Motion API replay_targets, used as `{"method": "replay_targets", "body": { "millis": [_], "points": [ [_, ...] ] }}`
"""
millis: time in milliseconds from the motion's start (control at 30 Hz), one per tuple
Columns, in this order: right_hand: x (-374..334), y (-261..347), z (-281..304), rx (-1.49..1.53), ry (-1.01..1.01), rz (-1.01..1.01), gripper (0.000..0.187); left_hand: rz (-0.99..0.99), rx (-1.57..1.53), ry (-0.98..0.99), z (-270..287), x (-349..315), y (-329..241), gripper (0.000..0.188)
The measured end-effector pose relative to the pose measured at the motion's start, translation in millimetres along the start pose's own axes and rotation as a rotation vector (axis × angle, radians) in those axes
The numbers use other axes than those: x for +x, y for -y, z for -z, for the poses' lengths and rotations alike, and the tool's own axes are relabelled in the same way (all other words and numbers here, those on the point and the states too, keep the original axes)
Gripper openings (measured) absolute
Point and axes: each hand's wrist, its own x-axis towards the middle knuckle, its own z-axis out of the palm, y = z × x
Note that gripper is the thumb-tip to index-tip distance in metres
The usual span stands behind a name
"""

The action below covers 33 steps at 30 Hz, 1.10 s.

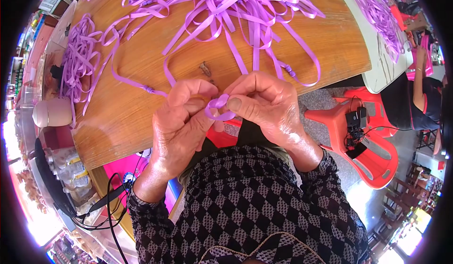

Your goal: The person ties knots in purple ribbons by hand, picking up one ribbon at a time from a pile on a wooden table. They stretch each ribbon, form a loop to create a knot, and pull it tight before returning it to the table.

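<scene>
Between my two hands, a purple ribbon (214,112) is bent into a small loop, close above the near edge of the wooden table (141,141). My left hand (181,120) pinches the loop's left side, its fingers curled. Thumb and forefinger of my right hand (269,106) press on the ribbon's right side. Lengths of ribbon run from my hands toward a big tangled pile of purple ribbons (226,4) on the far side of the table. Several of these strands carry small wrapped knots, such as the knot (149,89) left of my left hand.
Another ribbon bundle (80,56) hangs at the table's left edge, near a pinkish rounded container (54,112). At the right, a white table (389,72) holds more ribbons (377,23). A red plastic chair (373,165) carries dark devices and cables. Beyond it is another person's arm (419,84).
</scene>
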Motion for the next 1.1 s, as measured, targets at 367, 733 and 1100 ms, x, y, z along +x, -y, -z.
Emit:
{"method": "replay_targets", "body": {
  "millis": [367, 733, 1100],
  "points": [
    [-3.4, 3.4, 3.9, -0.251, 0.014, 0.087, 0.011, -0.109, 0.106, -0.121, 21.9, -15.6, -13.4, 0.024],
    [0.9, 3.7, 5.3, -0.769, 0.121, 0.664, 0.024, -0.380, 0.219, -0.301, 31.0, -29.7, 5.1, 0.021],
    [5.7, 1.6, 0.6, -0.818, 0.167, 0.776, 0.026, -0.204, 0.198, 0.072, 9.8, -11.2, -5.8, 0.033]
  ]
}}
